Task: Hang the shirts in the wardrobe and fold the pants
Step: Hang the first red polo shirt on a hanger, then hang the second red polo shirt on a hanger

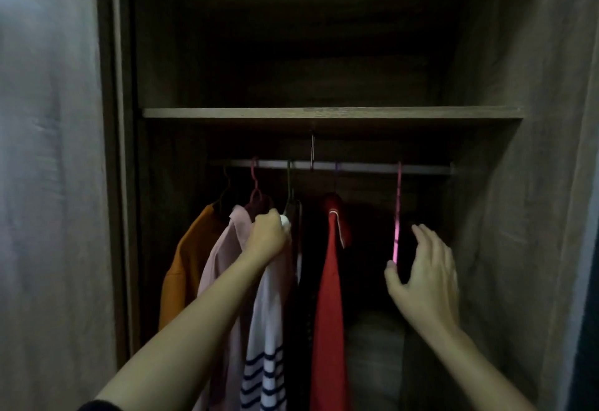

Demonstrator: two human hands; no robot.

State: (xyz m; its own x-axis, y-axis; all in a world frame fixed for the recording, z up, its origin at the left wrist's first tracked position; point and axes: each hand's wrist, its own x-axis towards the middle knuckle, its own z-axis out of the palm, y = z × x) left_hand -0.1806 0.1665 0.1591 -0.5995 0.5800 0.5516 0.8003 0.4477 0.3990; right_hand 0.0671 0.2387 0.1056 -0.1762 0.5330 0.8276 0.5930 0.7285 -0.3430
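Inside the dark wardrobe a metal rail (356, 167) carries several hung garments: an orange shirt (184, 264), a pale pink shirt (223, 258), a white shirt with navy stripes (265, 345), a dark garment (303, 281) and a red shirt (329, 297). My left hand (267, 237) grips the top of the striped white shirt at its hanger. An empty pink hanger (397, 216) hangs at the right of the rail. My right hand (421, 277) is spread just beside it, thumb near its lower end, holding nothing.
A wooden shelf (330, 113) runs above the rail, with a dark upper compartment over it. Wardrobe side walls (505, 216) close in left and right. A grey rounded bundle (372, 345) lies low in the wardrobe under the pink hanger.
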